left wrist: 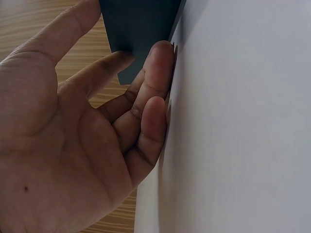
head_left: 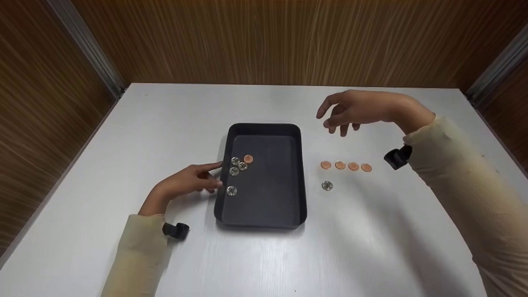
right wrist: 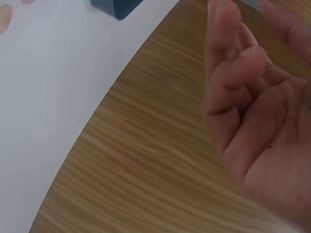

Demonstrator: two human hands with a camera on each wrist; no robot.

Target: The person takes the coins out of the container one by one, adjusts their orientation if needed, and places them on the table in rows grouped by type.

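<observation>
While the left hand rests on the white table, its straight fingers lie against the outer left wall of the black tray; the left wrist view confirms fingertips touching both the tray wall and the tabletop, with nothing gripped. Just beyond those fingers, inside the tray, lie four silver coins and one copper coin; three silver ones and the copper one cluster together, and the fourth silver coin sits apart, nearer the person.

The right hand hangs in the air above the table, well apart from the tray, fingers loosely curled downward and holding nothing visible; the right wrist view shows the same relaxed curl. Below that hand, nearer the person, a row of four copper coins lies on the table, and a single silver coin lies just nearer the person than the row's left end. Both sleeves are pale cream.
</observation>
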